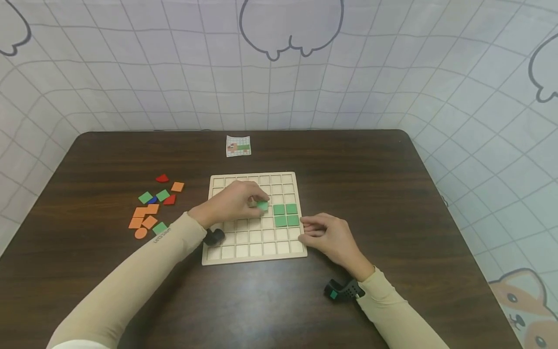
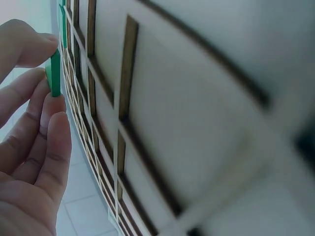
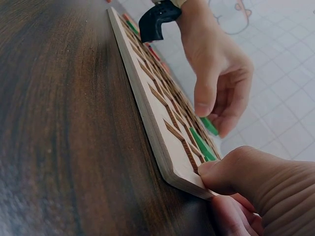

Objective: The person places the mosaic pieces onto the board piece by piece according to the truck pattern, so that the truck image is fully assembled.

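Note:
In the head view my left hand (image 1: 235, 201) is over the pale wooden grid board (image 1: 255, 249). It pinches a green square tile (image 1: 263, 206) between thumb and fingertips. The left wrist view shows this tile (image 2: 55, 73) on edge, held just off the grid. My right hand (image 1: 330, 236) grips the board's right edge, its thumb on the rim and the other fingers curled at the side, partly hidden. Several green square tiles (image 1: 286, 215) sit together in cells near that edge, to the right of the held tile.
Loose tiles lie left of the board: orange squares (image 1: 135, 222), an orange circle (image 1: 141, 233), green squares (image 1: 146, 198), red pieces (image 1: 169, 199) and a partly covered blue piece (image 1: 152, 199). A small printed pattern card (image 1: 238, 146) lies behind the board on the dark table (image 1: 366, 169).

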Motion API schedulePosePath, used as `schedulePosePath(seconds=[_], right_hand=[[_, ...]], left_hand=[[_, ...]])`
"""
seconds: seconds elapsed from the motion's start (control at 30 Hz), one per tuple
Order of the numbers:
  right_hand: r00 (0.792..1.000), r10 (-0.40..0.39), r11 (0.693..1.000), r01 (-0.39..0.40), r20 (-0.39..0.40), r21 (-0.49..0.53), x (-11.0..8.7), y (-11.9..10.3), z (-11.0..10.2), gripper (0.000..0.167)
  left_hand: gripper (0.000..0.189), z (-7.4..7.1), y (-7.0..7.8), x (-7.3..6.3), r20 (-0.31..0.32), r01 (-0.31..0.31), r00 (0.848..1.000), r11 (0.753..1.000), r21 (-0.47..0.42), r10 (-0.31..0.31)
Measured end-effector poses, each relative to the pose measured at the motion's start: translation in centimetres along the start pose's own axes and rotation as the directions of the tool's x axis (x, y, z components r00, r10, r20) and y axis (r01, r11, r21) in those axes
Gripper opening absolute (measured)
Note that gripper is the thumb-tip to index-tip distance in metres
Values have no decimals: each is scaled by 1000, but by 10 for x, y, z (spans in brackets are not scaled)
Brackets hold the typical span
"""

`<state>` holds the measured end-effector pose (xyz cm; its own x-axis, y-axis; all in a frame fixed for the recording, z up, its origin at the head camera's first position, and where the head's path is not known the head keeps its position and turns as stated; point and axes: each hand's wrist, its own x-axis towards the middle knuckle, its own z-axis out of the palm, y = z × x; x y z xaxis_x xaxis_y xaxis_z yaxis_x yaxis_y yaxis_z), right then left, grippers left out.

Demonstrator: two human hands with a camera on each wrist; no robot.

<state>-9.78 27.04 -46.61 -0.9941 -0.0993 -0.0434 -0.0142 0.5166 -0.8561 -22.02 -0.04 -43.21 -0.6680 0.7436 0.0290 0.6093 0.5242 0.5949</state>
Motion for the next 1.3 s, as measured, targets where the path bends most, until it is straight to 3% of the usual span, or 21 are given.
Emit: schedulePosePath(seconds=[0.63, 1.3], right_hand=[[1000, 2, 1000, -2, 16, -13, -1, 1, 0, 38], [1000, 11, 1000, -11, 11, -22, 0, -1, -1, 38]], left_hand=[[31, 6, 6, 6, 85, -23, 996, 1000, 10, 22], [31, 6, 2, 8, 85, -30, 996, 999, 30, 28]])
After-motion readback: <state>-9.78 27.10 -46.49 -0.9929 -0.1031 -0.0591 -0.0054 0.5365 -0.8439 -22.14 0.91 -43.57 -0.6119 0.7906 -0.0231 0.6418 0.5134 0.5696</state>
